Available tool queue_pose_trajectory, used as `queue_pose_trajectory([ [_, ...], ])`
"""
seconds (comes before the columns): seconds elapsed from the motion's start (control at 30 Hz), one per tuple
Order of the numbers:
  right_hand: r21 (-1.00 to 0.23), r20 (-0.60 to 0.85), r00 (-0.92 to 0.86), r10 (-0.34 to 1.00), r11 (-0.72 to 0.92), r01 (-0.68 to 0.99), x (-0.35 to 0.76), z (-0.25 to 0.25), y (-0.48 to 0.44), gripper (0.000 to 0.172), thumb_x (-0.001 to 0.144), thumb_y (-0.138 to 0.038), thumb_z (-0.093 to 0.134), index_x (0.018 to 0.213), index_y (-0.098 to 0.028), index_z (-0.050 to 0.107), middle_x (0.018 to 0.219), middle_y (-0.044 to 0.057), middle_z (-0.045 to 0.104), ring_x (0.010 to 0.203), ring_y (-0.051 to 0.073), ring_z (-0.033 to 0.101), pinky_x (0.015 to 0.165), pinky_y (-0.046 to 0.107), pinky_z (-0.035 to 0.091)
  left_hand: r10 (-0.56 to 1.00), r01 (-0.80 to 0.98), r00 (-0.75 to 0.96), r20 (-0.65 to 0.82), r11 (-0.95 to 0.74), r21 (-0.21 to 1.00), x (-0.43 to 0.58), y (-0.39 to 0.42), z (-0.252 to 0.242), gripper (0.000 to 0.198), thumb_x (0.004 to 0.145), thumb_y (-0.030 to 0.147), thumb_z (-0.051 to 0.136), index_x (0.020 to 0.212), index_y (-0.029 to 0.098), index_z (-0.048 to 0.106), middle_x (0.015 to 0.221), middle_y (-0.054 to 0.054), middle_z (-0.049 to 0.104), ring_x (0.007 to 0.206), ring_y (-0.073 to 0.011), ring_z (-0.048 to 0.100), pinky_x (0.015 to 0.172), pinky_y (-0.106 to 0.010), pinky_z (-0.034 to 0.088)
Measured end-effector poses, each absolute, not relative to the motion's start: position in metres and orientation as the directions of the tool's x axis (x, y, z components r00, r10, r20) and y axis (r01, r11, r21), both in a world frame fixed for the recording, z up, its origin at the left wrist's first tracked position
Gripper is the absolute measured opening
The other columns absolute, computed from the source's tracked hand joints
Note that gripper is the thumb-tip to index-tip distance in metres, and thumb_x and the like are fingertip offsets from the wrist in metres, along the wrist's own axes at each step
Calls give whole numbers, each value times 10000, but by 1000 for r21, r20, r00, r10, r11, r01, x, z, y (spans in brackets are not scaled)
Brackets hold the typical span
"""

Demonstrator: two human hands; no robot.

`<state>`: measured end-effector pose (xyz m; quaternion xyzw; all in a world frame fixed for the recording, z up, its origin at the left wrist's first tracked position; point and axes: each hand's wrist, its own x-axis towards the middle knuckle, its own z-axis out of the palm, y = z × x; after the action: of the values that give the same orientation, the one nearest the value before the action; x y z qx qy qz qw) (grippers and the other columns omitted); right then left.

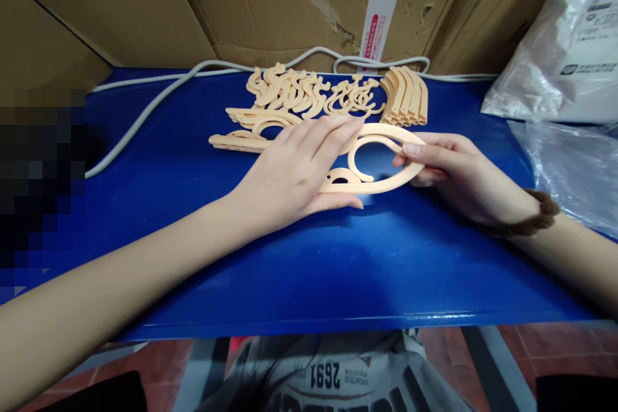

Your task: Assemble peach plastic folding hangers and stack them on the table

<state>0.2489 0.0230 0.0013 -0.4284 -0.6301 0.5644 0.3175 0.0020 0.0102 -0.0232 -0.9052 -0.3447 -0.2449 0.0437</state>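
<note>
Blue table (357, 270): it spans the middle of the frame, under everything we handle.
Cardboard (275, 19): it stands across the top of the frame, beyond the table.
White plastic bag (550, 58): it sits at the upper right.
Left hand (294, 164): near the centre, we have its fingers side by side over the held piece and the thumb along the lower edge, closed across it and hiding much of its left part.
Right hand (451, 161): right of centre, we have thumb and fingers clamped on the right end.
Held piece (374, 187): at the centre, between our hands, a peach curved frame with a hook inside. We judge it largely put together; we cannot tell how the covered part is joined.
Folded pieces (236, 141): left of centre, similar in form, apparently done; we cannot count them.
Curved arms (405, 96): stacked neatly above the right hand, unjoined.
Wavy parts (284, 90): heaped at upper centre, also loose.
Small hooks (355, 95): between those two groups. We judge that plenty remains.
</note>
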Motion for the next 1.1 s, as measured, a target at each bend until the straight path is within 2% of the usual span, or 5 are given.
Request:
queue_pose_trajectory([
  [0.33,-974,-88,-506,858,33,225,251,-4,24,278,905,-446,650,842,-177,688,563,-42,362,503,78,286,456,269,169,612,651,656,442,-755,78,1,9,-17,673,924,459,625,1470,151,379,1432,-177,504,1348,-380,460,1152,-562,328],
  [0.6,-938,1,-575,818,200,283,256,-4,30,578,995,-643,264,1000,-216,654,647,6,530,541,140,437,509,299,360,613,652,696,373,-758,29,-24,20,25,691,918,454,587,1466,88,376,1413,-165,485,1302,-349,460,1123,-507,371],
  [0.83,-289,231,-794,562,819,496,260,-2,33,389,1007,-459,415,1088,-167,659,1139,131,631,1067,262,571,960,441,428,800,816,557,224,-578,34,-76,47,40,780,871,655,413,1439,121,448,1246,-92,543,1097,-264,548,1002,-476,430],
  [0.9,-229,225,-813,537,840,491,260,-4,33,387,1003,-464,430,1104,-167,656,1196,144,605,1103,266,564,981,447,433,839,849,517,172,-529,26,-89,56,36,836,853,684,286,1448,115,432,1258,-74,533,1138,-288,550,971,-509,399],
  [1.1,-130,197,-830,521,853,505,262,-10,35,445,968,-520,497,1193,-158,624,1268,158,578,1158,282,554,1015,454,441,913,902,407,39,-408,142,-106,72,26,1016,666,791,588,1486,213,429,1418,8,524,1251,-401,531,1087,-472,413],
])
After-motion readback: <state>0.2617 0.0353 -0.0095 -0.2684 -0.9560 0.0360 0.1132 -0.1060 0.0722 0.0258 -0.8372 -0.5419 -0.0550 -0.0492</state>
